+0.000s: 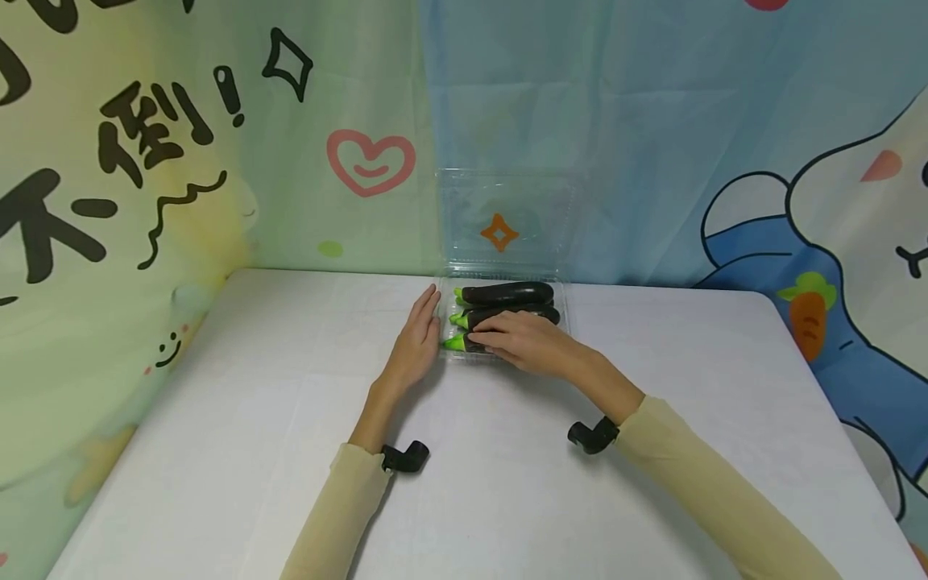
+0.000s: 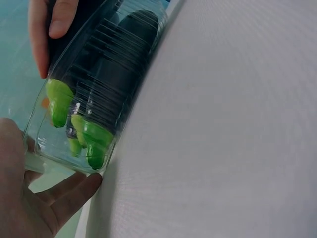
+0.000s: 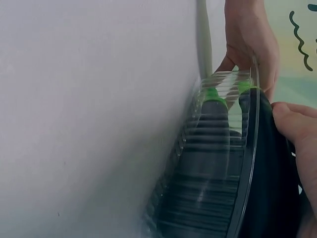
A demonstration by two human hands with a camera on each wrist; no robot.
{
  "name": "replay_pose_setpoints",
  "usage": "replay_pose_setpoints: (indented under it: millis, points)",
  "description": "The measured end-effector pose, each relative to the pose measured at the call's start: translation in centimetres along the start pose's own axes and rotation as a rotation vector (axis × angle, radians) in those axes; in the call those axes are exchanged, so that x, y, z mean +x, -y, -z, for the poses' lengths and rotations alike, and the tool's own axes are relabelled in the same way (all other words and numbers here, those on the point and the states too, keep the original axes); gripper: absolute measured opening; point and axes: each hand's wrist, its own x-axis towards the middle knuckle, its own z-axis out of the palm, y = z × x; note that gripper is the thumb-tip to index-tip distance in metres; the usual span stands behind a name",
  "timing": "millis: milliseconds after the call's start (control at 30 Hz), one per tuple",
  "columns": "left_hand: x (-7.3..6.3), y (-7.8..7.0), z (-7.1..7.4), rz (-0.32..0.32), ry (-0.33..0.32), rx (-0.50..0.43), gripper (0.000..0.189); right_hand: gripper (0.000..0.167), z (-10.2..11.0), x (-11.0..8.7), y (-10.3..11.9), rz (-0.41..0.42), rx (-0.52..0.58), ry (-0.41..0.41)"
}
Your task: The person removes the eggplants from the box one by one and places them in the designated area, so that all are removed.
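Note:
A clear plastic clamshell box [image 1: 445,310] stands at the table's back edge, its lid [image 1: 532,193] raised upright. Dark eggplants with green caps lie in it side by side: one at the back [image 1: 507,293], one in the middle [image 1: 540,312], and one at the front [image 1: 454,343], partly hidden by my right hand [image 1: 536,342]. That hand grips an eggplant [image 3: 270,163] from above, thumb on its near side; in the right wrist view it sits above the box's rim. My left hand [image 1: 415,345] rests its extended fingers against the box's left end, as the left wrist view [image 2: 34,208] confirms.
A white cloth covers the table [image 1: 239,451]. Right behind its back edge hangs a printed fabric backdrop [image 1: 638,145], which also runs along the left and right sides. The raised lid stands in front of the backdrop.

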Motion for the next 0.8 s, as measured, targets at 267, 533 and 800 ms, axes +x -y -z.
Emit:
replay_pose_setpoints:
  millis: [267,533,800]
  points:
    - [0.0,0.0,0.0,0.007,-0.005,0.01,0.051,0.046,0.3,-0.2,-0.5,-0.048,0.116,0.07]
    - [0.1,-0.1,0.0,0.013,-0.004,0.013,0.05,0.048,0.7,-0.2,-0.8,-0.06,0.149,0.12]
    - [0.1,-0.1,0.0,0.014,-0.01,-0.008,0.05,0.046,1.3,-0.5,-0.9,-0.095,0.232,0.092]
